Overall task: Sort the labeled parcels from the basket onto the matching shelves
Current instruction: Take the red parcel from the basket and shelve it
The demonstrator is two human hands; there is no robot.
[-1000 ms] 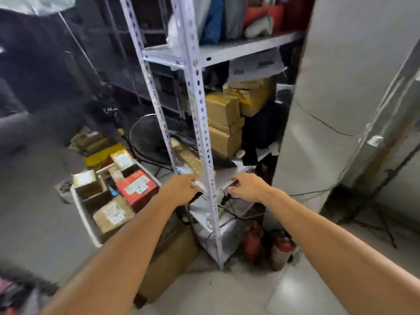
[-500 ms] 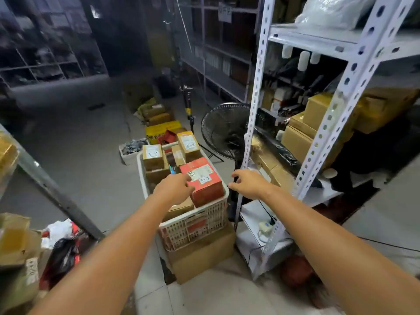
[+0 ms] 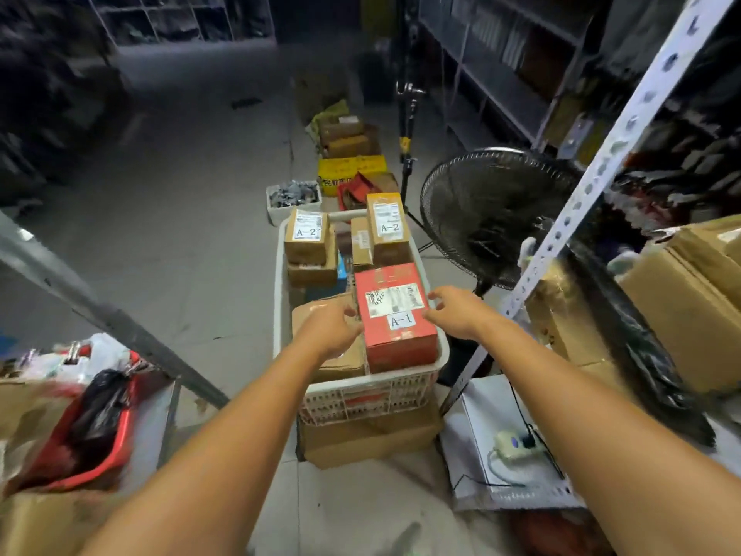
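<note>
Landmark: white basket, perched on a cardboard box on the floor.
Task item: red parcel, at the basket's near right corner, on top of the load. It is tagged "A-1" below a printed shipping label too blurred to read.
Left grip: fingers loosely bent, holding nothing, at the red parcel's left edge; contact cannot be told.
Right grip: fingers spread, holding nothing, at the parcel's right edge.
Step in hand: judged to be the reach for the A-1 parcel, grasp not yet made.
Next move: likely calls for both grips to clamp the parcel's long sides, lift it clear of the basket rim, then find a shelf marked A-1. No shelf marking is legible here.
Other stock: far-left brown parcel and far-right brown parcel, at the basket's far end, each tagged "A-2".
Beyond the basket: yellow box, printed characters unreadable.
Right of the basket: black fan, white shelf upright.
</note>
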